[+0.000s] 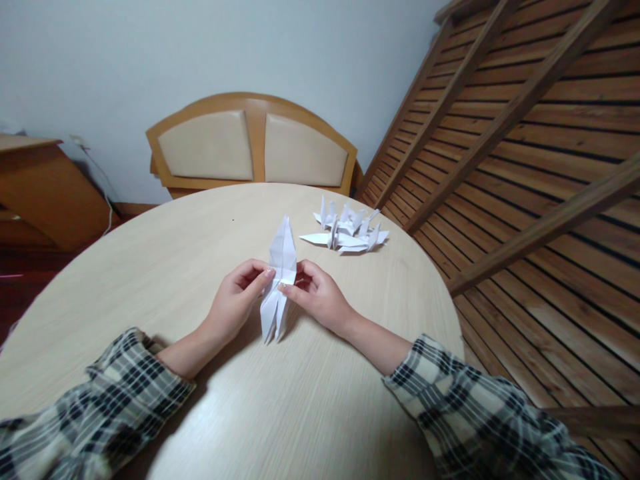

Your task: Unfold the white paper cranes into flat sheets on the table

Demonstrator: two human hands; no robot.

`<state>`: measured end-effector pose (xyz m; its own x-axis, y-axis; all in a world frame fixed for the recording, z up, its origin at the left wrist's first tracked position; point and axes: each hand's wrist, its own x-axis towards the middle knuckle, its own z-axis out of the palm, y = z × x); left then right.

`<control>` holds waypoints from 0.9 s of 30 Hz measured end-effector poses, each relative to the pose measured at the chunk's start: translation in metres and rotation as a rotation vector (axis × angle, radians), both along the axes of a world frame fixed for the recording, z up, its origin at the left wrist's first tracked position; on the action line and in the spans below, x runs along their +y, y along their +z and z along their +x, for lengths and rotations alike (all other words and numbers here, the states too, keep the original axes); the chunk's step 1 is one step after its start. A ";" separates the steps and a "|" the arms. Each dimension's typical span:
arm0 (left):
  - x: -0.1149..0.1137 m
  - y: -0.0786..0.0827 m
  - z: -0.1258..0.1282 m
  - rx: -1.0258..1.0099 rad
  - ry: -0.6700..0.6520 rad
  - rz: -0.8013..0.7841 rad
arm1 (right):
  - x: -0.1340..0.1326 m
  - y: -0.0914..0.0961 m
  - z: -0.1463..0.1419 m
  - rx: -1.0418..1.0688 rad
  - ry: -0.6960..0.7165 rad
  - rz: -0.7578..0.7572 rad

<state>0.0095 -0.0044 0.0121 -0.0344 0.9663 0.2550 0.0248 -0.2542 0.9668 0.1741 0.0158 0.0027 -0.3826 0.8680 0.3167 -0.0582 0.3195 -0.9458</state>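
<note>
A half-folded white paper piece [280, 280], long and pointed at both ends, stands upright over the middle of the round light wooden table [150, 267]. My left hand [235, 303] pinches its middle from the left with thumb and fingers. My right hand [320, 297] pinches the same spot from the right. Both hands are closed on the paper, and its lower tips touch the tabletop. Both forearms in plaid sleeves rest on the table.
Several finished white paper cranes [347, 230] lie in a cluster at the far right of the table. A wooden chair with a padded back [253, 147] stands behind the table. A slatted wooden frame [525, 133] leans on the right. A wooden cabinet [40, 187] is at the left.
</note>
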 end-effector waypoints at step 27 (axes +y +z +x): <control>0.001 -0.002 -0.004 0.147 -0.018 0.043 | 0.002 -0.001 0.005 -0.167 -0.104 0.208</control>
